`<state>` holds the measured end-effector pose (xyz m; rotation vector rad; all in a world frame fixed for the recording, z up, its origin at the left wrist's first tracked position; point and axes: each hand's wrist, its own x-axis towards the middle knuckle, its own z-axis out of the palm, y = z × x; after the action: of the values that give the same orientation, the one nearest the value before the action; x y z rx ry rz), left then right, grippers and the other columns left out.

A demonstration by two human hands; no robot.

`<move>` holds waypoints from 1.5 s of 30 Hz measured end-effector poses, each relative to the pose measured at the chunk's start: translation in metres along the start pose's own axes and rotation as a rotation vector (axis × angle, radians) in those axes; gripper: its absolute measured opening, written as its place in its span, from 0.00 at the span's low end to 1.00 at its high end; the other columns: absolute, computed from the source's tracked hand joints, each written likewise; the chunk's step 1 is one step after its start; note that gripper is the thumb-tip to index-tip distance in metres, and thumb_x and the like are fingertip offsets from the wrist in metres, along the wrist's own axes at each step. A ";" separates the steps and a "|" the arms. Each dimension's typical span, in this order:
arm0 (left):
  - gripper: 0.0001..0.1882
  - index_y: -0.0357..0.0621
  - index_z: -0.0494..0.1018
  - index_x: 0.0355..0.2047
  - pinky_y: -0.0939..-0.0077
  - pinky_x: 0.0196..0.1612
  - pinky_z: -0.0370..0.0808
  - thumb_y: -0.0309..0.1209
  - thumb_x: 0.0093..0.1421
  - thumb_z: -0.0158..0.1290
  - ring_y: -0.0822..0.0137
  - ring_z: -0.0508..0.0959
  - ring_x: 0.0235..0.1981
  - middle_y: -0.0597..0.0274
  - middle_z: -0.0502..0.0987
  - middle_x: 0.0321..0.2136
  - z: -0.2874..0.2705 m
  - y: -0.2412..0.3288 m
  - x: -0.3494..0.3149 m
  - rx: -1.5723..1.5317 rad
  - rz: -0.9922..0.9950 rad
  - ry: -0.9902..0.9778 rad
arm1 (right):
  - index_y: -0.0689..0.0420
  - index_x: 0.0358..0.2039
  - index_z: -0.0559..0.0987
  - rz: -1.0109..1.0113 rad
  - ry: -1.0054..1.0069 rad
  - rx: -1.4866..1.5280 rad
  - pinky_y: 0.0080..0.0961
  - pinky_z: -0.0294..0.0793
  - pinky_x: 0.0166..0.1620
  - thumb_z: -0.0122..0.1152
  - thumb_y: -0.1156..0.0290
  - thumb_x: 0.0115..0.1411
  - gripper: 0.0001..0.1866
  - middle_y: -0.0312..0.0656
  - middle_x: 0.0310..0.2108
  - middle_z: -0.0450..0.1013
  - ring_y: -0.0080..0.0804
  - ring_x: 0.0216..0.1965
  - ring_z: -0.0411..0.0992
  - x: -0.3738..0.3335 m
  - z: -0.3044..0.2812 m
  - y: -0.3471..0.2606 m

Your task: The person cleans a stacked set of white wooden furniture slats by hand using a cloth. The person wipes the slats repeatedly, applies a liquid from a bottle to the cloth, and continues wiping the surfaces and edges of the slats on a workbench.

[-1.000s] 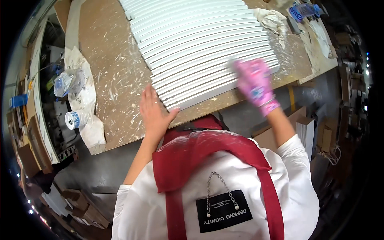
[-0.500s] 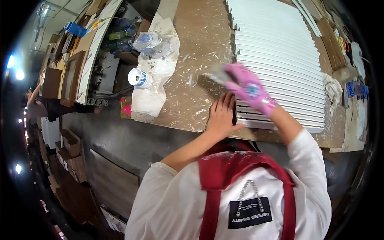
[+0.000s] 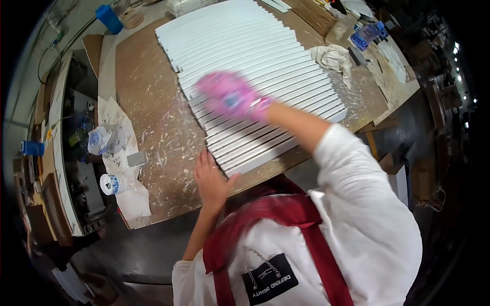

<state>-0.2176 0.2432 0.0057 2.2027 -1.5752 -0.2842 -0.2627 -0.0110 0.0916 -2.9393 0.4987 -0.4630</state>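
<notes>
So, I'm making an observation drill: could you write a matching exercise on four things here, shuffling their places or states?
1. Left hand
2. Right hand
3. White cup
4. Crumpled cloth

A. In a pink glove, over the white strips
B. Right of the strips
C. Bare, by the strips' near left corner
D. On the pale sheet at left

Pairs: 1-C, 2-A, 3-D, 4-B

The table (image 3: 145,81) is brown, with white specks all over. White strips (image 3: 235,43) lie side by side from its middle up toward 12 o'clock. A messy white sheet (image 3: 133,196) lies at 8 o'clock. At 2 o'clock are a rag (image 3: 331,57), a grey block (image 3: 357,56) and a bottle (image 3: 364,37).
</notes>
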 end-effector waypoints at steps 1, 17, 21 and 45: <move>0.54 0.31 0.52 0.62 0.51 0.64 0.49 0.54 0.45 0.61 0.44 0.53 0.65 0.45 0.56 0.63 0.001 -0.003 0.000 0.004 0.004 0.010 | 0.56 0.51 0.73 0.121 0.057 0.169 0.35 0.68 0.58 0.54 0.60 0.58 0.22 0.48 0.52 0.71 0.43 0.55 0.68 -0.033 -0.020 0.052; 0.49 0.37 0.52 0.64 0.60 0.64 0.55 0.35 0.45 0.65 0.46 0.59 0.62 0.44 0.59 0.61 -0.006 0.056 -0.014 0.039 -0.198 0.286 | 0.54 0.54 0.69 0.639 -0.003 0.203 0.38 0.70 0.47 0.56 0.52 0.58 0.27 0.49 0.44 0.74 0.49 0.43 0.73 -0.273 -0.083 0.415; 0.53 0.40 0.52 0.65 0.50 0.65 0.48 0.47 0.43 0.66 0.48 0.53 0.66 0.52 0.54 0.65 -0.002 0.110 0.011 0.252 -0.062 0.193 | 0.54 0.51 0.70 -0.295 0.297 -0.707 0.38 0.73 0.46 0.60 0.55 0.55 0.27 0.49 0.37 0.73 0.45 0.40 0.72 -0.211 -0.115 0.265; 0.54 0.40 0.48 0.66 0.40 0.64 0.42 0.54 0.47 0.60 0.55 0.50 0.68 0.56 0.46 0.69 0.017 0.113 0.051 0.392 -0.054 -0.169 | 0.49 0.49 0.74 0.142 -0.189 0.364 0.38 0.62 0.60 0.52 0.66 0.56 0.19 0.43 0.53 0.68 0.43 0.56 0.64 -0.246 -0.061 0.057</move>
<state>-0.3032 0.1609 0.0449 2.5777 -1.7889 -0.1932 -0.5203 0.0144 0.0708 -2.5454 0.5301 -0.2274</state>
